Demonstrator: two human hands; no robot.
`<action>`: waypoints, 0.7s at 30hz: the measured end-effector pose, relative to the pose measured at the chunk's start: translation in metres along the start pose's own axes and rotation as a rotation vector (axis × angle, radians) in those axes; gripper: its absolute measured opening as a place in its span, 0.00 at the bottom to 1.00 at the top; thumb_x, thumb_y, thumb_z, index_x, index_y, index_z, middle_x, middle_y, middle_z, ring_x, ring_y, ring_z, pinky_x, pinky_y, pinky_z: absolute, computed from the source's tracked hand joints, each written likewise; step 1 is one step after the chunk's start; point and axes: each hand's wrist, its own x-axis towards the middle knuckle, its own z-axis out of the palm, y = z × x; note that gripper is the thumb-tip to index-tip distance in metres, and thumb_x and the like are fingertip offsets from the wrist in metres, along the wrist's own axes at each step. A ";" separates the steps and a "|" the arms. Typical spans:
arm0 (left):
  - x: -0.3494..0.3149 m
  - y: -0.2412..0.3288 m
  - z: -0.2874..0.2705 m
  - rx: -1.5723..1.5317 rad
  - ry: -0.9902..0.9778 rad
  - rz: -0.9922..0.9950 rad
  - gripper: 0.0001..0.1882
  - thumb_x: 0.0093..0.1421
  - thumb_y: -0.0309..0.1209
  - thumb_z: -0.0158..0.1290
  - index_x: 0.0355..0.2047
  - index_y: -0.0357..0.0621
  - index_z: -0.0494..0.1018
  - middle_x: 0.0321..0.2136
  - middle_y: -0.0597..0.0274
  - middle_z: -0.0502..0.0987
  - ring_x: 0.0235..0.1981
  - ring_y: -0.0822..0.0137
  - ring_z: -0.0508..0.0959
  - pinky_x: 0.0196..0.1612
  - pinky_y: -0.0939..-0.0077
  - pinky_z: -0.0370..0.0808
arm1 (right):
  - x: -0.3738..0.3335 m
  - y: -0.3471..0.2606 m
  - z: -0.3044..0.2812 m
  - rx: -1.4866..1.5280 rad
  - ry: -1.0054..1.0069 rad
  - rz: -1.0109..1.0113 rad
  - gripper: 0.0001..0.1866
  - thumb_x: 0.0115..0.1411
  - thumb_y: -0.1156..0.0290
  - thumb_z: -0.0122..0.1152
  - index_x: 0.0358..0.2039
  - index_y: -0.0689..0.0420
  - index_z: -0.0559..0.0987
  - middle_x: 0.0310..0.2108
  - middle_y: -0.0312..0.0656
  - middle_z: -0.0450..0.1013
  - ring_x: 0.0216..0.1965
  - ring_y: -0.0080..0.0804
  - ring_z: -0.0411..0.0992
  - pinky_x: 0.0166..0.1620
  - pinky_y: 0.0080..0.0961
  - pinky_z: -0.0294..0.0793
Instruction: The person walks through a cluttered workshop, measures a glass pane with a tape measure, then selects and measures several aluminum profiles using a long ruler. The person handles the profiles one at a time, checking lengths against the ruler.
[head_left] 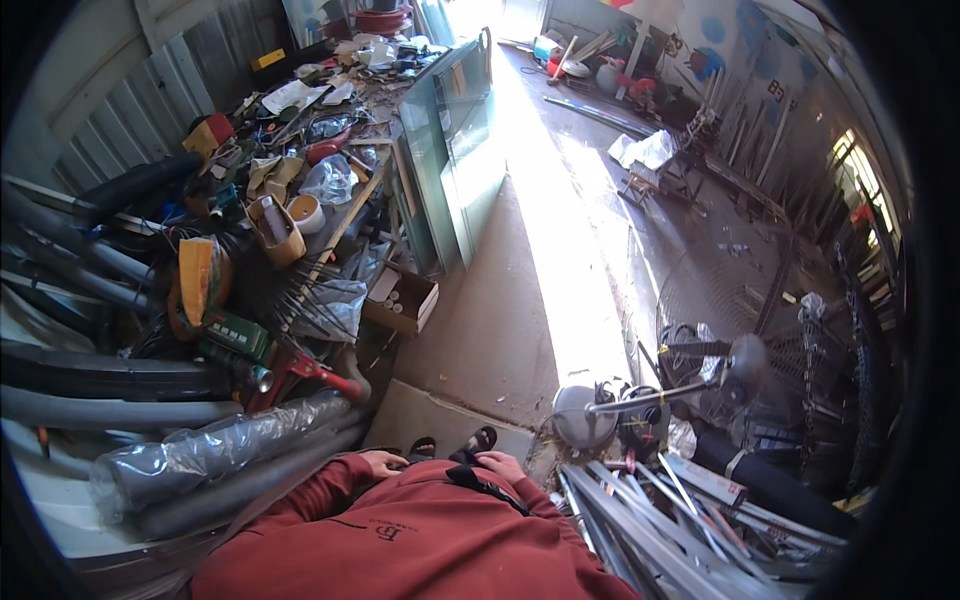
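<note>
Both my hands are low at the front of my red sweatshirt (400,530). My left hand (383,463) comes out of its sleeve with the fingers loosely stretched toward the middle; nothing shows in it. Close to the sweatshirt's hem on the other side lies my right hand (502,465), its fingers extended and partly hidden by the cloth. A black strap (485,484) crosses the sweatshirt next to it. Between the hands, my feet in dark sandals (484,440) stand on a pale slab (440,412).
Grey pipes (120,408), a plastic-wrapped roll (220,455) and red bolt cutters (300,378) lie left. Beyond them stands a cluttered bench with a carton (400,300); glass panes (450,160) lean there. Right are a large fan (745,370) and metal profiles (650,530). Sunlight crosses the floor (480,330).
</note>
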 end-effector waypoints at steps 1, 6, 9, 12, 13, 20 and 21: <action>0.027 0.007 -0.003 -0.103 -0.111 -0.051 0.29 0.52 0.49 0.54 0.53 0.56 0.68 0.41 0.57 0.76 0.45 0.64 0.73 0.47 0.68 0.68 | 0.016 -0.005 -0.004 -0.026 -0.086 -0.021 0.17 0.56 0.61 0.57 0.43 0.57 0.79 0.41 0.41 0.76 0.43 0.26 0.73 0.49 0.22 0.70; 0.143 0.044 -0.037 -0.195 -0.159 -0.096 0.34 0.47 0.49 0.58 0.55 0.57 0.67 0.46 0.55 0.74 0.49 0.62 0.72 0.50 0.68 0.68 | 0.081 0.009 -0.064 0.263 -0.431 0.019 0.19 0.62 0.57 0.52 0.46 0.58 0.76 0.38 0.35 0.75 0.40 0.22 0.70 0.45 0.21 0.70; 0.155 0.120 -0.077 0.091 -0.023 -0.239 0.36 0.45 0.54 0.58 0.52 0.52 0.69 0.47 0.52 0.74 0.51 0.59 0.71 0.52 0.70 0.67 | 0.112 -0.017 -0.110 0.198 -0.399 0.175 0.20 0.63 0.57 0.51 0.47 0.60 0.75 0.42 0.35 0.73 0.43 0.20 0.68 0.48 0.21 0.67; 0.175 0.145 -0.102 -0.180 0.250 -0.121 0.35 0.45 0.54 0.59 0.51 0.51 0.69 0.39 0.54 0.76 0.45 0.62 0.74 0.49 0.71 0.69 | 0.136 -0.046 -0.139 0.247 -0.397 0.209 0.20 0.62 0.56 0.50 0.45 0.59 0.77 0.39 0.34 0.73 0.40 0.19 0.68 0.45 0.20 0.67; 0.180 0.163 -0.115 -0.403 0.252 -0.118 0.34 0.47 0.50 0.60 0.51 0.45 0.69 0.36 0.59 0.76 0.40 0.67 0.75 0.47 0.75 0.69 | 0.145 -0.052 -0.148 0.200 -0.416 0.206 0.21 0.62 0.55 0.50 0.44 0.59 0.77 0.36 0.34 0.73 0.37 0.19 0.68 0.42 0.19 0.68; 0.280 0.169 -0.163 -1.141 0.291 0.015 0.25 0.54 0.39 0.57 0.50 0.43 0.69 0.33 0.67 0.74 0.33 0.72 0.73 0.36 0.75 0.72 | 0.194 -0.050 -0.192 -0.090 -0.579 0.110 0.24 0.58 0.53 0.57 0.42 0.64 0.77 0.32 0.36 0.75 0.35 0.20 0.70 0.41 0.20 0.69; 0.285 0.173 -0.174 -1.170 0.273 -0.010 0.25 0.54 0.39 0.57 0.50 0.43 0.68 0.33 0.67 0.74 0.33 0.72 0.73 0.35 0.75 0.72 | 0.205 -0.048 -0.202 -0.047 -0.609 0.133 0.23 0.58 0.55 0.57 0.43 0.63 0.77 0.34 0.35 0.75 0.36 0.20 0.70 0.42 0.19 0.69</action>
